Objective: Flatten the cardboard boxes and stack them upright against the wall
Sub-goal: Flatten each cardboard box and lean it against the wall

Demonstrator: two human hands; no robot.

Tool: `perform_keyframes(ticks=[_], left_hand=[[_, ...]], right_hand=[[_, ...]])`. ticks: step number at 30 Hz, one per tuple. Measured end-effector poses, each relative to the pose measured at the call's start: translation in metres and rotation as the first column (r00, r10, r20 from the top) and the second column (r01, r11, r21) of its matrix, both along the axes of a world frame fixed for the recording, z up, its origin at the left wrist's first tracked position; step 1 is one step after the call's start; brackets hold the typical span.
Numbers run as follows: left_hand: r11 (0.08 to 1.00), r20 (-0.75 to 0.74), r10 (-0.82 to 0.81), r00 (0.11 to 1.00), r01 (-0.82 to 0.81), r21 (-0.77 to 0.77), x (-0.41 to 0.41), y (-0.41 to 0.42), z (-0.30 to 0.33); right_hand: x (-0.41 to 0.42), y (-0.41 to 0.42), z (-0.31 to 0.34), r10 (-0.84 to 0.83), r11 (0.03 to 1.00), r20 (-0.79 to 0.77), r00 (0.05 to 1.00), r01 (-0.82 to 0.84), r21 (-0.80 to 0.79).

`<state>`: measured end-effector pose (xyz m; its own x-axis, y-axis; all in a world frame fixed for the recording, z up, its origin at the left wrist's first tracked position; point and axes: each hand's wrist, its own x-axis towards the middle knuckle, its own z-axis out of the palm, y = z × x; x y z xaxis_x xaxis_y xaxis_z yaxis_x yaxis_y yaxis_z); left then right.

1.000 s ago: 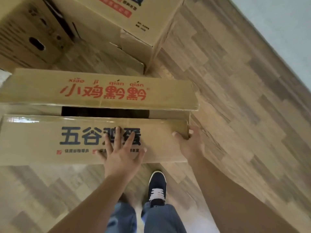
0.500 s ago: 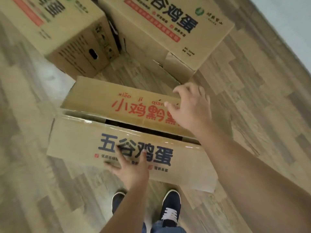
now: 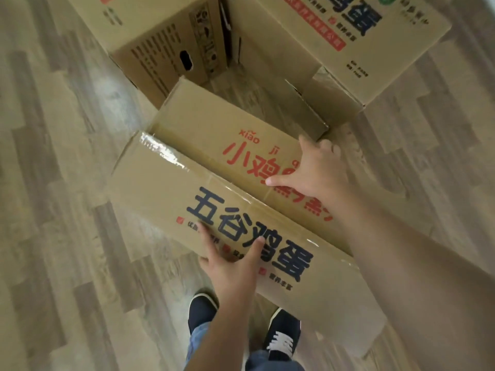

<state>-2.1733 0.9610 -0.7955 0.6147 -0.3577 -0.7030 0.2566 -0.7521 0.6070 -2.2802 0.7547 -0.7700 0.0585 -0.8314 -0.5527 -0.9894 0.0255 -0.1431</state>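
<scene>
Wooden floor (image 3: 67,183): right hand (image 3: 318,167) now presses the box (image 3: 166,194), left hand (image 3: 230,266) too, fingers (image 3: 209,241) straight.

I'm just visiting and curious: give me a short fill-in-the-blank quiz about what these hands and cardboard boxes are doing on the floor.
1. The left hand rests on the brown cardboard flap printed with big dark ____ characters.
2. The right hand presses the far cardboard flap bearing ____ characters.
3. Behind this box stand ____ other brown cardboard boxes.
Missing words: blue; red; two.
</scene>
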Motion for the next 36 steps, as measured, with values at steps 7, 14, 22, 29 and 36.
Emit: perform_keyframes(ticks=[7, 14, 22, 29, 36], left_hand=[[0.948, -0.092, -0.302, 0.949, 0.290, -0.129, 0.057, -0.039, 0.005], [0.964, -0.079, -0.263, 0.961, 0.260, -0.053, 0.073, -0.068, -0.027], [0.960, -0.206, -0.279, 0.938, 0.280, -0.026, 0.084, -0.068, -0.020], [0.905, -0.104, -0.426, 0.899, 0.421, -0.063, 0.081, -0.079, 0.085], [0.792, 0.022, -0.604, 0.796, 0.603, -0.095, 0.056, -0.059, 0.223]], right_hand=[[-0.064, 0.044, -0.019, -0.435, 0.897, 0.105, 0.894, 0.421, 0.134], [-0.083, 0.060, -0.033, -0.624, 0.781, 0.358, 0.694, 0.538, 0.318], [-0.076, 0.074, -0.030, -0.597, 0.792, 0.388, 0.702, 0.593, 0.146], [-0.092, 0.104, 0.062, -0.679, 0.694, 0.449, 0.581, 0.708, 0.132], [-0.110, 0.175, 0.189, -0.762, 0.560, 0.468, 0.448, 0.819, 0.128]])
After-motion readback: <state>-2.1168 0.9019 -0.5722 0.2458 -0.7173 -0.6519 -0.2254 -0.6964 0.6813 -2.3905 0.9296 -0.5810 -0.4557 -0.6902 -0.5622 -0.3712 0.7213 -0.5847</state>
